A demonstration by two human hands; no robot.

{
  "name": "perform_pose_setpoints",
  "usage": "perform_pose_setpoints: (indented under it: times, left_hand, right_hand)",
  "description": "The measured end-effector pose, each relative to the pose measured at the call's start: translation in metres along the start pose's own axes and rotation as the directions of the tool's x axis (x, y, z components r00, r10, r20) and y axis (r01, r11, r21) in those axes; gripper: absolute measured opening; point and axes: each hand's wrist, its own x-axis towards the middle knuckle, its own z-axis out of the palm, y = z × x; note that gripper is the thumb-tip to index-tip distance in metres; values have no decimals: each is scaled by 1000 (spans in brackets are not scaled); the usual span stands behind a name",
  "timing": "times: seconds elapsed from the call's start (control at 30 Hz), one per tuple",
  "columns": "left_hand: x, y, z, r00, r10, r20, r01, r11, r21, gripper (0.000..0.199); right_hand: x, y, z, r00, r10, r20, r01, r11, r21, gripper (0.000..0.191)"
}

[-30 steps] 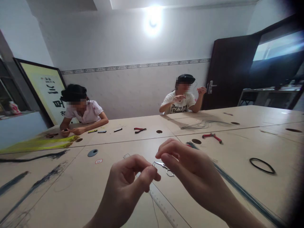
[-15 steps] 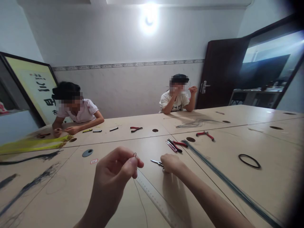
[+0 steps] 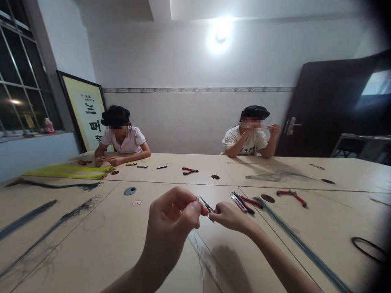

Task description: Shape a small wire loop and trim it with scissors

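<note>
Between thumb and forefinger, my left hand [image 3: 174, 215] pinches a thin cord [image 3: 200, 258] whose small loop stands above the fingertips and whose tail hangs down. Small scissors [image 3: 208, 206] are held in my right hand [image 3: 229, 215], with their tips close beside the loop. Whether the blades touch the cord cannot be made out. Beneath both hands a clear ruler [image 3: 207, 258] lies on the table [image 3: 116, 244].
Red-handled pliers [image 3: 249, 203] and pink snips [image 3: 238, 202] lie right of my hands, near a long cord bundle [image 3: 305, 248]. More pliers [image 3: 291, 197] lie further right. Dark cord bundles [image 3: 55, 228] are at left. Two people sit across the table.
My right hand has lifted the scissors from near the table to the loop in my left hand. The view has swung left, so things appear further right.
</note>
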Motion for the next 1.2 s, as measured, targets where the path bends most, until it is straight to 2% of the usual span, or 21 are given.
perform_pose_setpoints:
  times: [0.13,0.3,0.37,0.53,0.63,0.7,0.77,0.87,0.9,0.97,1.07,1.13,1.2]
  left_hand:
    - [-1,2,-1,1000,12,-2,-12,999,-37,19]
    - [-5,5,-4,1000,7,24,-4,992,-127,20]
    - [-6,6,-5,1000,12,15,-9,990,-137,21]
    - [-5,8,-4,1000,16,-8,-18,986,-163,22]
    - [-6,9,-4,1000,22,-14,-25,985,-169,24]
    - [-7,9,-3,999,28,-25,-31,987,-159,24]
    - [-7,9,-3,999,34,-43,-39,989,-142,24]
    - [-8,8,-3,997,42,-60,-50,989,-136,23]
    - [-8,7,-3,997,45,-60,-53,989,-138,23]
    - [-7,7,-3,997,43,-65,-52,988,-143,24]
    - [-7,8,-2,996,38,-77,-48,990,-132,23]
    - [-8,9,-1,996,34,-77,-44,991,-126,21]
    - [-8,10,1,997,33,-71,-42,990,-135,19]
  right_hand:
    - [-20,-20,-15,981,-193,-1,187,952,240,32]
    - [-57,-43,-29,934,-354,-51,339,830,443,23]
    - [-69,-48,-32,928,-354,-115,365,808,463,20]
    - [-86,-48,-38,904,-252,-345,385,830,404,11]
    - [-90,-48,-37,880,-235,-413,412,811,416,11]
    - [-93,-49,-35,862,-256,-436,453,774,441,11]
    - [-97,-50,-32,842,-277,-463,501,720,480,19]
    - [-108,-49,-30,764,-310,-566,620,596,510,40]
    - [-112,-49,-30,728,-330,-601,659,578,480,41]
    - [-121,-47,-34,671,-401,-623,696,631,344,33]
    - [-131,-47,-42,608,-506,-612,673,738,59,25]
    - [-135,-47,-45,561,-534,-633,653,755,-58,30]
    - [-137,-47,-45,540,-549,-637,632,765,-123,31]
